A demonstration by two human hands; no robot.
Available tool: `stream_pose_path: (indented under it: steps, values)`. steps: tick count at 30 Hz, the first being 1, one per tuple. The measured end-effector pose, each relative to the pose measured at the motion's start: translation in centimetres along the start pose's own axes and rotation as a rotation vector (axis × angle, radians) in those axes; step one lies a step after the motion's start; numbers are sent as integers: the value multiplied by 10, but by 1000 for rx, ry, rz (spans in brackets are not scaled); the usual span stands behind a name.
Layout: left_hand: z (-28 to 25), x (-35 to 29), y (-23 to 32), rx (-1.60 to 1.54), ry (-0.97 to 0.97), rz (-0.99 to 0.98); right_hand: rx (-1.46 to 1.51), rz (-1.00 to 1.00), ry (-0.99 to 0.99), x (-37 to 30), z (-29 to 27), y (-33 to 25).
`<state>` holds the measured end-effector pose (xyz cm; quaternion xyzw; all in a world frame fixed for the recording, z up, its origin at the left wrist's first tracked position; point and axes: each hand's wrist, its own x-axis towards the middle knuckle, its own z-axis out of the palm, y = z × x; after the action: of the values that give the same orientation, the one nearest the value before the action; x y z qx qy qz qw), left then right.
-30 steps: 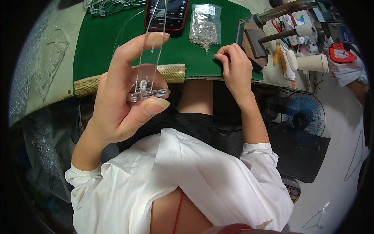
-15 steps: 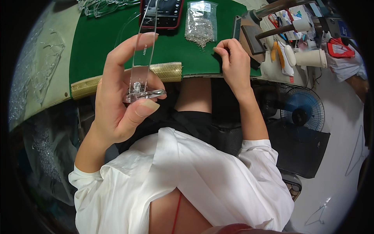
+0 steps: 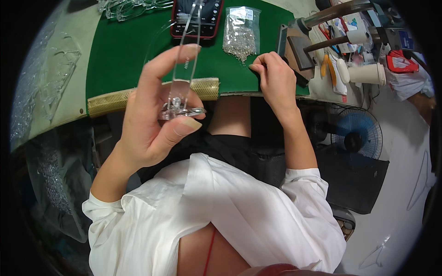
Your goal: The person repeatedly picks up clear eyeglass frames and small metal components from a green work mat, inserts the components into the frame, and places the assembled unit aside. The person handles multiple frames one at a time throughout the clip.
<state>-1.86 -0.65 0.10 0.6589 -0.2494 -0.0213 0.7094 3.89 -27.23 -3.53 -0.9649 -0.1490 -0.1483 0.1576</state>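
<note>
My left hand (image 3: 154,108) is raised above the table's front edge, its thumb and fingers closed on a clear plastic eyeglass frame (image 3: 183,69). One see-through temple of the frame stands up past the fingertips, with a small shiny hinge spot at its lower end. My right hand (image 3: 278,83) rests on the green mat (image 3: 138,55), thumb and forefinger pinched together. Whatever lies between those fingertips is too small to make out. Just left of them, tiny metal parts (image 3: 243,59) spill from the mouth of a clear plastic bag (image 3: 241,34).
A red-cased phone (image 3: 195,27) lies at the back of the mat. Several clear frames (image 3: 131,8) are heaped at the far left. A metal press-like tool (image 3: 299,50) stands right of my right hand, beside a white cup (image 3: 368,73). A fan (image 3: 353,138) is below the table.
My left hand and the eyeglass frame sit slightly farther right and lower in view. My right hand stays pinched beside the spilled parts, shifted little.
</note>
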Motion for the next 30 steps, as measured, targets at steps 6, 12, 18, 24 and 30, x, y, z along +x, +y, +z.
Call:
stream_pose_path:
  steps: [6, 12, 18, 24, 30]
  values:
    - [8, 4, -2, 17, -130, 84, -122, -89, -96, 7, -5, 0]
    - [22, 13, -2, 44, -167, 165, 128, -98, -140, 14, -17, 9]
    - [24, 16, -3, -42, -105, 97, 229, -13, -59, 8, -14, 12]
    - [29, 16, -4, -45, -110, 120, 106, -12, 16, 9, 0, 5]
    - [28, 15, -5, -28, -108, 112, 139, 12, 32, 11, 2, 3]
